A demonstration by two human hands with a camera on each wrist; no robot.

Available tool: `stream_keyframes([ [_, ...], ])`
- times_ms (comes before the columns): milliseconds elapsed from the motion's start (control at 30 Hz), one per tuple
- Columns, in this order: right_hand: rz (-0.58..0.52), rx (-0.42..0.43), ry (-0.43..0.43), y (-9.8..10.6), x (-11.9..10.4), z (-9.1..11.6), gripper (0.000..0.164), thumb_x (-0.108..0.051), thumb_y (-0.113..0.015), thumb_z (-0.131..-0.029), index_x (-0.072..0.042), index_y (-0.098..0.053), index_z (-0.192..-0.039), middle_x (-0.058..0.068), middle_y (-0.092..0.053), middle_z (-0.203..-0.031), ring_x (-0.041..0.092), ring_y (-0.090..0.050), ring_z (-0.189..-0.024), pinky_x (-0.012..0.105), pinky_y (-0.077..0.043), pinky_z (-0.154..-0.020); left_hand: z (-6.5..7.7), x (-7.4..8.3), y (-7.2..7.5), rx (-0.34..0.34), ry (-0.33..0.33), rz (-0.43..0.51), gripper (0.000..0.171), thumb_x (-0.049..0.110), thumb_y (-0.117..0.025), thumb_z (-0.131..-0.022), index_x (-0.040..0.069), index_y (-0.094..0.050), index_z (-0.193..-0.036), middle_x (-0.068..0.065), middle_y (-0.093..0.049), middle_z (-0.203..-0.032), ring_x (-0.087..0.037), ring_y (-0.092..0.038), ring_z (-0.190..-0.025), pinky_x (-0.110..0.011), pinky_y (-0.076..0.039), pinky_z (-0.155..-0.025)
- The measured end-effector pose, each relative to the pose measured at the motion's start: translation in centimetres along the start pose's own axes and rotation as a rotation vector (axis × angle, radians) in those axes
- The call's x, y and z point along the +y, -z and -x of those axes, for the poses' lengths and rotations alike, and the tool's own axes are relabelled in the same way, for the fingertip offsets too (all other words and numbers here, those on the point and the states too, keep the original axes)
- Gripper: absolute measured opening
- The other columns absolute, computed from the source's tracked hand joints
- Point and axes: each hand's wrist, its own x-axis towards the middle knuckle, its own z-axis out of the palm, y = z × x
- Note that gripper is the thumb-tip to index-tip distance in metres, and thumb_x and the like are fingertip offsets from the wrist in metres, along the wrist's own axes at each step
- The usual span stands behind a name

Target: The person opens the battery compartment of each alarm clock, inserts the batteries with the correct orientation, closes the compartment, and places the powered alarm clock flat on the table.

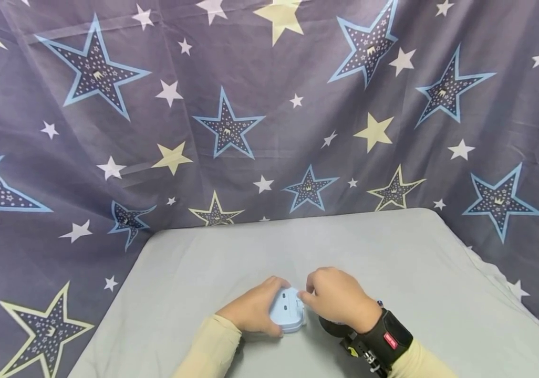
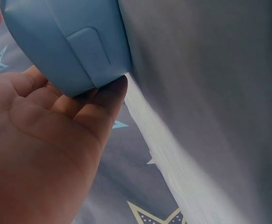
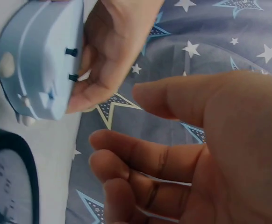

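A small light-blue clock-like case point(image 1: 288, 313) stands on the grey cloth, with two small dark knobs on its upward side. My left hand point(image 1: 256, 308) grips it from the left, thumb on the near side and fingers round the far side. A panel outlined on the blue case point(image 2: 75, 46) shows in the left wrist view. Just right of the case is my right hand point(image 1: 340, 298); in the right wrist view its bent, loose fingers point(image 3: 140, 154) hold nothing and are apart from the case. White round feet show on the blue case point(image 3: 56, 60).
Beneath my right hand is a black round object point(image 1: 333, 327); the right wrist view shows a black-rimmed clock point(image 3: 31, 163) with a pale numbered face. The grey cloth point(image 1: 231, 257) covers the table. Behind and at the sides hangs a star-patterned curtain point(image 1: 260, 68).
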Motion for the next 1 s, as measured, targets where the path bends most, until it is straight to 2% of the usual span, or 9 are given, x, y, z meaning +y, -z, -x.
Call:
stream_keyframes([
  [300, 0.014, 0.018, -0.006, -1.5, 0.0, -0.3, 0.024, -0.039, -0.075, -0.089, -0.022, -0.068, -0.073, -0.010, -0.062, -0.071, 0.009, -0.052, -0.064, 0.031, -0.045, -0.059, -0.1, -0.1, -0.1, -0.003, 0.011, -0.015, 0.098, 0.023, -0.092, -0.058, 0.015, -0.047, -0.145, 0.007, -0.054, -0.134, -0.005, -0.056, -0.107, -0.025, -0.049, -0.098],
  [1000, 0.003, 0.002, 0.001, -2.5, -0.4, -0.3, 0.031, -0.037, -0.074, -0.089, -0.024, -0.060, -0.065, -0.011, -0.053, -0.062, 0.009, -0.047, -0.057, 0.029, -0.040, -0.053, -0.2, -0.5, -0.2, -0.001, 0.003, -0.014, 0.098, 0.024, -0.092, -0.057, 0.017, -0.047, -0.144, 0.008, -0.055, -0.132, -0.004, -0.056, -0.105, -0.024, -0.049, -0.096],
])
